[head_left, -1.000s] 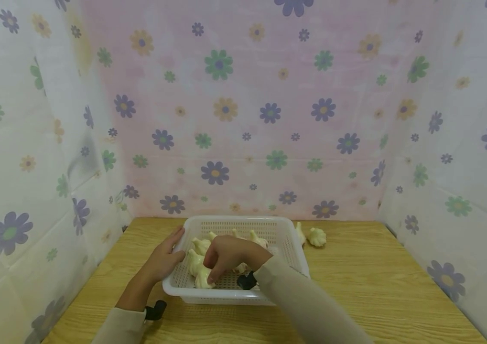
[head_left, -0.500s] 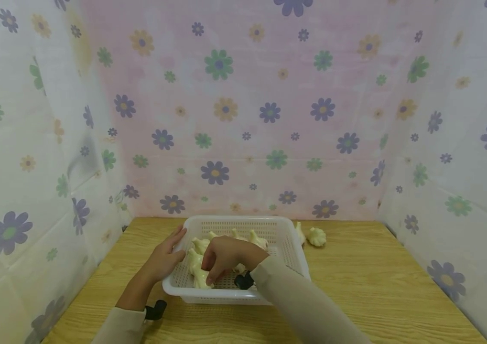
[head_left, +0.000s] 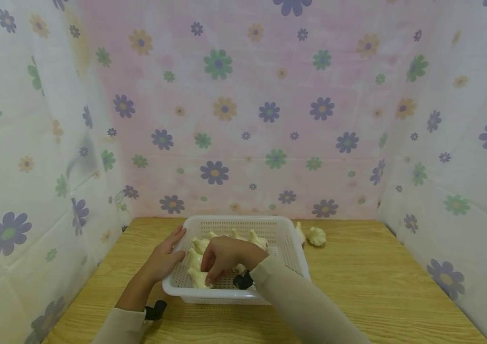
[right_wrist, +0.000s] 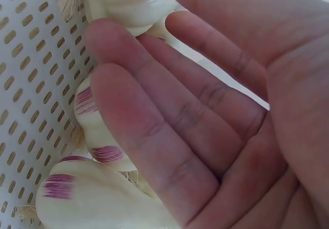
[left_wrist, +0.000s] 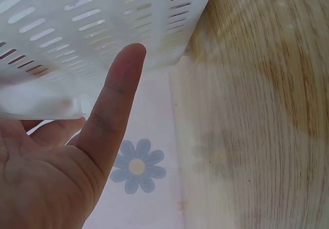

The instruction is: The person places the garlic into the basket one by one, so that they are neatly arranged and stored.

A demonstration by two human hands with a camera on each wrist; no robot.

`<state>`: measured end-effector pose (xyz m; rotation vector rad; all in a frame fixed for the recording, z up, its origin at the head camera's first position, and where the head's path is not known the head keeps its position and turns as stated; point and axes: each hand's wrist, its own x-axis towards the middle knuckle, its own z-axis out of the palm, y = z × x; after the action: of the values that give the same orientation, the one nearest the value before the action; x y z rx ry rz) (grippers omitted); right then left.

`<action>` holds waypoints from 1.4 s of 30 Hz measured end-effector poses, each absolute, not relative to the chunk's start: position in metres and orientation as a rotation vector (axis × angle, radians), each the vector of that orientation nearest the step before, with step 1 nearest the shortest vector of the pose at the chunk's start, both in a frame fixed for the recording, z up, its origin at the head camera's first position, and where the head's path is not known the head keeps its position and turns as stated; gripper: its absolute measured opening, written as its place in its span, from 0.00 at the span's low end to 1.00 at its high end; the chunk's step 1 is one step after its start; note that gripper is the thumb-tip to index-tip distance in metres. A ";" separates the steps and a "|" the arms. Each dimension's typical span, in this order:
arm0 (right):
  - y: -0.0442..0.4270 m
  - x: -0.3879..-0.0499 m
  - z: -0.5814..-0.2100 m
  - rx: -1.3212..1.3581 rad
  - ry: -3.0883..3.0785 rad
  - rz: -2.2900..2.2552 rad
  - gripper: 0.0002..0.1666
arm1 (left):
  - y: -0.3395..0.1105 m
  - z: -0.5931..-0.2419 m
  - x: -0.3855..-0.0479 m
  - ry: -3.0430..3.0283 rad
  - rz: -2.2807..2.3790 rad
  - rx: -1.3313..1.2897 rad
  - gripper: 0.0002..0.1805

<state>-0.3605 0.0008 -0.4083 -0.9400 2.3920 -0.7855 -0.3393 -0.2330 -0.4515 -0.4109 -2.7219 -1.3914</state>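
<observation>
A white plastic basket (head_left: pixel 236 297) stands on the wooden table, with several cream garlic bulbs (head_left: pixel 200 245) inside; purple streaks show on them in the right wrist view. My right hand (head_left: pixel 226 255) reaches into the basket and pinches the front-left garlic bulb (head_left: pixel 198 279), between thumb and fingers. In the right wrist view that bulb (right_wrist: pixel 133 5) sits by the fingertips, and other bulbs (right_wrist: pixel 97 198) lie beyond the fingers. My left hand (head_left: pixel 162 260) holds the basket's left rim, thumb over it; one straight finger (left_wrist: pixel 108 113) lies along the slotted outer wall.
Two more garlic bulbs (head_left: pixel 317 236) lie on the table (head_left: pixel 363 277) behind the basket's right side. Flowered cloth (head_left: pixel 243 143) stands at the back and both sides. Black wrist devices (head_left: pixel 156 310) show at both wrists.
The front-left garlic bulb has shifted slightly left and turned, with my right hand moving a little left along with it. My left hand keeps its place on the basket.
</observation>
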 end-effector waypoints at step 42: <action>0.202 -0.411 -0.381 -0.760 2.816 -1.386 0.29 | -0.232 -0.452 -0.339 -2.732 -1.375 -0.399 0.43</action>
<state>-0.4106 0.2020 -0.3808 -0.7595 2.8159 -1.3862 -0.3392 -0.2317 -0.4520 -0.3988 -2.7315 -1.3746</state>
